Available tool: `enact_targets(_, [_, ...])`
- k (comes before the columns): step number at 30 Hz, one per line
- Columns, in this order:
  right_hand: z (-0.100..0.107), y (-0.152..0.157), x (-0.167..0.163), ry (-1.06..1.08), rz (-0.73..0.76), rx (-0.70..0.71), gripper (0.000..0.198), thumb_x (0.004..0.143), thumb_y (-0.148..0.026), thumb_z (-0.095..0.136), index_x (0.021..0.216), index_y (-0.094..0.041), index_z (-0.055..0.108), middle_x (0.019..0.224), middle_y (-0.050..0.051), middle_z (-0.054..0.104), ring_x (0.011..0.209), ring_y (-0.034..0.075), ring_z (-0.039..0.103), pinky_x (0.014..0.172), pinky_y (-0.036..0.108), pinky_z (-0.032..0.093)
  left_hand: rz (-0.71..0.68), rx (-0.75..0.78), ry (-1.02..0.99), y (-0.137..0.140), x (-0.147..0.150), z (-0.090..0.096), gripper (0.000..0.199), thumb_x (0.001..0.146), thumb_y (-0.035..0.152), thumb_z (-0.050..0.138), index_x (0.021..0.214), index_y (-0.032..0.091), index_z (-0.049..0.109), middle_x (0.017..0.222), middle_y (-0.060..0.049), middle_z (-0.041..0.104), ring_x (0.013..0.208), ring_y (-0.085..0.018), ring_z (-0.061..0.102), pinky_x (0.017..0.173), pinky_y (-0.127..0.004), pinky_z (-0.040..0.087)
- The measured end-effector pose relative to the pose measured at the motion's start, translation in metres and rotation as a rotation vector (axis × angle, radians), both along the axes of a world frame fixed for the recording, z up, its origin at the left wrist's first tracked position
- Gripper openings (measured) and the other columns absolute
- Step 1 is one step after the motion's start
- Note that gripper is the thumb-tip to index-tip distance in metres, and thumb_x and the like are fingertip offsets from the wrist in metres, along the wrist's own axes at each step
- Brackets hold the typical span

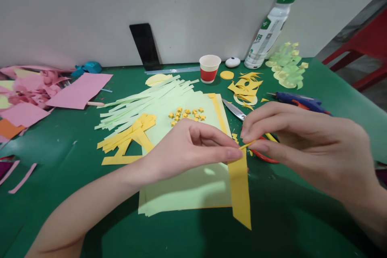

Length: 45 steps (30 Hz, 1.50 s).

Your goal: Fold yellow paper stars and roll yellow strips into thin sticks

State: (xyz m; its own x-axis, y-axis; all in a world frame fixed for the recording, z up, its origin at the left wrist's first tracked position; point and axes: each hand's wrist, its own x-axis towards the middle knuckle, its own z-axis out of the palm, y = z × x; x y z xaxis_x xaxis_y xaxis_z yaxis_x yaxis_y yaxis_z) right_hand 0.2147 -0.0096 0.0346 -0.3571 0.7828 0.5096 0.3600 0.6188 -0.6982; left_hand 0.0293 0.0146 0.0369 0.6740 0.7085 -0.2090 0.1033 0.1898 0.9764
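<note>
A: Hands first. What is held?

B: A yellow paper strip (240, 193). It is gripped by both hands.

A: Left hand (196, 145)?

B: Closed on the strip, thumb against fingers. The broad part is left hanging below the thumb, its lower end cut at a slant.

A: Right hand (314, 149)?

B: Also closed. The thin upper end, seen edge-on, is pinched between thumb and fingertips. The two sets of fingertips are kept near each other, with that end stretched across the gap.

A: Strip location?

B: Held up at the right edge of the pale green sheets (187, 189), which are laid on the green table (75, 137).

A: Anything on the sheets?

B: Small yellow stars (187, 111) are grouped beyond the left hand. Loose yellow strips (136, 129) are piled to their left, with pale green strips (148, 98) spread behind.

A: By the right hand?

B: Scissors (234, 109), handles partly hidden by the fingers. A blue tool (299, 100) is seen behind the hand.

A: Back row?

B: A black slab (145, 46) is leaned on the wall (187, 8). A red-and-white cup (209, 73) and a green-capped bottle (269, 32) are stood further right. Pink paper (81, 90) is heaped far left.
</note>
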Motion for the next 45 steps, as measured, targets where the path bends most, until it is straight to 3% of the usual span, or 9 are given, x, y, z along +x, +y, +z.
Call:
enact_targets(7, [-0.004,-0.001,-0.005,0.2,0.051,-0.196,0.019,0.074,-0.016,0.066,0.08,-0.034,0.071,0.077,-0.006,0.065,0.071,0.006,0.058,0.06,0.014,0.049,0.058,-0.047,-0.045,-0.002,0.001,-0.002,0.002,0.067,0.02,0.07,0.067,0.018,0.068,0.066,0.002,0.068,0.066,-0.012,0.064,0.062,-0.021,0.049])
enact_targets(11, [-0.006,-0.004,-0.004,0.284,0.051,-0.319,0.017,0.076,-0.023,0.064,0.081,-0.037,0.07,0.078,-0.007,0.069,0.076,0.008,0.061,0.063,0.015,0.052,0.089,-0.043,-0.031,-0.002,0.001,-0.001,0.007,0.063,0.012,0.071,0.064,0.019,0.068,0.061,0.005,0.066,0.058,-0.006,0.059,0.051,-0.012,0.043])
enact_targets(14, [-0.006,-0.006,-0.003,0.309,0.022,-0.357,0.015,0.078,-0.026,0.063,0.081,-0.039,0.07,0.079,-0.008,0.07,0.079,0.009,0.064,0.068,0.016,0.054,0.118,-0.006,-0.038,-0.003,0.001,0.002,0.012,0.062,0.008,0.07,0.062,0.019,0.068,0.058,0.008,0.064,0.053,-0.002,0.054,0.047,-0.008,0.04])
enact_targets(19, [-0.003,-0.01,-0.004,0.274,-0.052,-0.367,0.016,0.078,-0.027,0.062,0.08,-0.041,0.069,0.082,-0.013,0.07,0.075,0.006,0.066,0.064,0.008,0.053,0.147,0.095,-0.07,-0.006,-0.001,0.005,0.012,0.065,0.008,0.069,0.064,0.02,0.068,0.063,0.008,0.066,0.058,-0.003,0.06,0.055,-0.007,0.048])
enact_targets(25, [-0.004,-0.008,-0.005,0.39,-0.009,-0.436,0.015,0.081,-0.03,0.059,0.08,-0.04,0.07,0.085,-0.014,0.07,0.077,0.004,0.065,0.048,0.004,0.048,0.184,0.415,-0.068,-0.007,-0.006,0.005,0.009,0.074,0.017,0.066,0.065,0.017,0.063,0.061,0.005,0.065,0.057,-0.005,0.061,0.055,-0.011,0.052])
enact_targets(31, [-0.005,-0.003,-0.008,0.533,0.097,-0.625,0.008,0.077,-0.034,0.063,0.074,-0.038,0.07,0.08,-0.012,0.07,0.077,0.005,0.065,0.059,0.006,0.051,0.372,1.106,-0.1,-0.003,-0.008,-0.004,0.005,0.074,0.01,0.063,0.075,0.014,0.062,0.075,-0.002,0.066,0.069,-0.011,0.06,0.06,-0.021,0.052])
enact_targets(33, [-0.005,-0.003,-0.008,0.546,0.133,-0.696,0.008,0.077,-0.035,0.063,0.075,-0.037,0.07,0.081,-0.011,0.07,0.078,0.005,0.064,0.06,0.005,0.05,0.38,1.238,-0.077,-0.003,-0.009,-0.005,0.006,0.073,0.008,0.064,0.077,0.013,0.062,0.076,-0.005,0.067,0.071,-0.011,0.06,0.064,-0.023,0.052])
enact_targets(41, [-0.003,-0.003,-0.007,0.54,0.167,-0.79,0.009,0.076,-0.03,0.064,0.072,-0.033,0.071,0.079,-0.006,0.069,0.06,0.004,0.058,0.055,0.007,0.049,0.332,1.3,-0.045,-0.005,-0.006,0.001,0.011,0.074,0.004,0.059,0.074,0.014,0.062,0.074,-0.006,0.07,0.068,-0.011,0.062,0.065,-0.021,0.053])
enact_targets(45, [-0.002,-0.003,-0.007,0.54,0.183,-0.806,0.01,0.077,-0.029,0.063,0.072,-0.033,0.071,0.079,-0.006,0.068,0.06,0.004,0.056,0.055,0.008,0.049,0.346,1.309,-0.063,-0.005,-0.006,0.001,0.012,0.074,0.002,0.058,0.071,0.014,0.061,0.071,-0.006,0.069,0.066,-0.011,0.062,0.063,-0.021,0.053])
